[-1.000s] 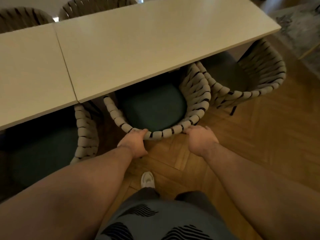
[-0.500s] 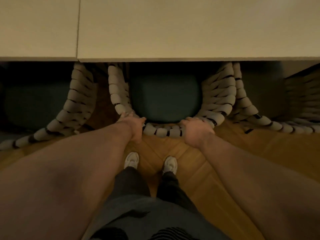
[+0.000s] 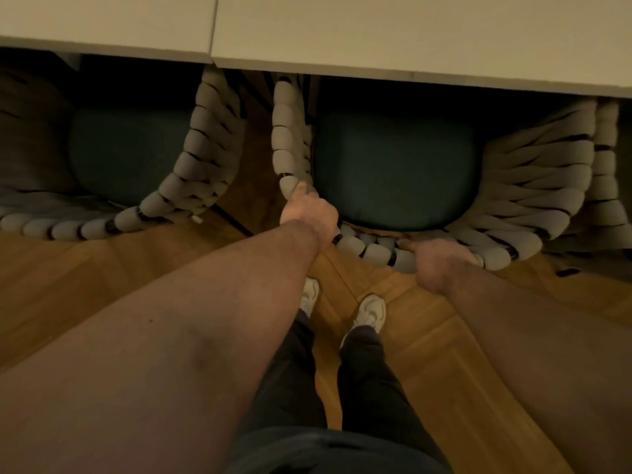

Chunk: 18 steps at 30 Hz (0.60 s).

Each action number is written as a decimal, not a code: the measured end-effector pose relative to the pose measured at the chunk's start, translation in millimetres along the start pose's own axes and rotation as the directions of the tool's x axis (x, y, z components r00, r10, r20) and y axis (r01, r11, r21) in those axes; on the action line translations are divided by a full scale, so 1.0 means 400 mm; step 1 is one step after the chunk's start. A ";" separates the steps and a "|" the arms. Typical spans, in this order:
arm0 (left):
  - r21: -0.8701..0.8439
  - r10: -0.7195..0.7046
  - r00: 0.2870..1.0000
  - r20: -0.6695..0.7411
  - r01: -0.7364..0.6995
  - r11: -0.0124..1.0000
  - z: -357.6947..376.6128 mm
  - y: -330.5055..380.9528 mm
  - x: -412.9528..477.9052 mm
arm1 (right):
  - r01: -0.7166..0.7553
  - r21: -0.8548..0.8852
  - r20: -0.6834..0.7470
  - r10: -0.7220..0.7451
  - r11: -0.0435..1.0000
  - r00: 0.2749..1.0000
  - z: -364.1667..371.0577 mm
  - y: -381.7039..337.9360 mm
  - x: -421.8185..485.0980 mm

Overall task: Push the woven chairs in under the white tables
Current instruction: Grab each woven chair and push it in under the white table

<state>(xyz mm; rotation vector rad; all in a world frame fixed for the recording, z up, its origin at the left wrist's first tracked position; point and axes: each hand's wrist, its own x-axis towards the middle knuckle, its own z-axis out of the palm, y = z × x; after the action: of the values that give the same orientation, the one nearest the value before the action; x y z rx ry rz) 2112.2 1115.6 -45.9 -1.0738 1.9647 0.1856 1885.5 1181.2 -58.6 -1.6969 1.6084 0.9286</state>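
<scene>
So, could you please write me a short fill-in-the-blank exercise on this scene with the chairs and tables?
The middle woven chair has ____ hands on its back rim, the left hand and the right hand. Its seat cushion lies partly under the ____ tables. The person's shoes stand on a floor of ____.
Missing words: two; white; wood.

The worktop (image 3: 410, 32) runs off the top edge and covers the front of the middle woven chair (image 3: 513, 186). That chair's rim conceals most fingers of the left hand (image 3: 307, 213) and right hand (image 3: 437, 265). The right woven chair (image 3: 607, 165) is cropped.
</scene>
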 end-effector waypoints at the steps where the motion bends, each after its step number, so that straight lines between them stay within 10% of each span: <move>1: 0.004 -0.001 1.000 -0.014 0.001 1.000 0.001 -0.005 -0.003 | -0.005 -0.017 -0.009 0.005 1.000 1.000 -0.003 -0.006 0.002; 18: -0.081 -0.023 0.998 -0.063 0.018 0.997 0.070 -0.158 -0.065 | 0.012 -0.022 -0.128 -0.015 1.000 0.992 -0.010 -0.193 0.004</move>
<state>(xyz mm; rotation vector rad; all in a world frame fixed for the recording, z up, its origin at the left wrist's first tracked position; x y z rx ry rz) 2183.2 1106.3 -27.7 -1.1650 2.0169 0.2235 1962.8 1182.5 -60.2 -1.8119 1.6728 0.8479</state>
